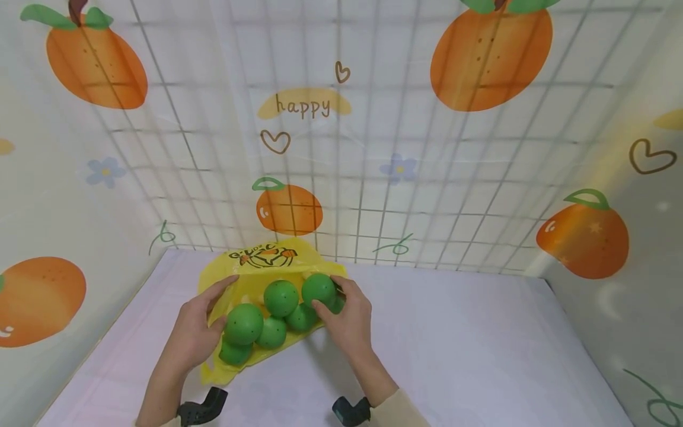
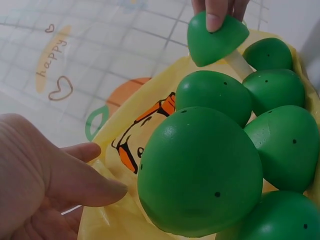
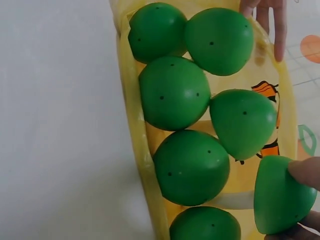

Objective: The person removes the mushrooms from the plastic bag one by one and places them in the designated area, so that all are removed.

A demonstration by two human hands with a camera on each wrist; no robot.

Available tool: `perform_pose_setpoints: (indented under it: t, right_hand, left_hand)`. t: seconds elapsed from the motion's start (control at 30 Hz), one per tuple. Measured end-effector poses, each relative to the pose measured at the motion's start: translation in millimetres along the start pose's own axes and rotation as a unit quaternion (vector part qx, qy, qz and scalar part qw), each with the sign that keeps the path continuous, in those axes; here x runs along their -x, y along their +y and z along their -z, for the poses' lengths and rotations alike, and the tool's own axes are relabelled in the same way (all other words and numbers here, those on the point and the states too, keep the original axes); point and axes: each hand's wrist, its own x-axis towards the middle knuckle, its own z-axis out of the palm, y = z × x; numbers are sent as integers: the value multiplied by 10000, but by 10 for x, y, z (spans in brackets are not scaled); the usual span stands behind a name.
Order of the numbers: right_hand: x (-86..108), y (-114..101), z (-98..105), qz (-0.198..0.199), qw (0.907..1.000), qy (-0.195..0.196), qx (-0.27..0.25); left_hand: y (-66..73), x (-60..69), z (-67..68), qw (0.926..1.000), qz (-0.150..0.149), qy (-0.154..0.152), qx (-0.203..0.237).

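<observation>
By remote feed I log six green toy mushrooms in a yellow plastic bag on the tabletop; a seventh mushroom toward the bag's right end — right hand, grip pinching its cap; left hand — grip wide, touching the bag's left edge.

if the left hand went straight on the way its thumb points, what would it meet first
Probably the nearest green cap, which appears just beyond the thumb tip of the left hand in the left wrist view, though depth there is hard to judge.
</observation>
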Motion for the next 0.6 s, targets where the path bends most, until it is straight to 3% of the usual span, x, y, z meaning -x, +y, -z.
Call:
perform_pose_setpoints:
  t: [0.6]
  right_hand:
    - [62,-331,394,3,9961,123,-873]
  left_hand:
    - [-45,-2,-29,9995,53,114,304]
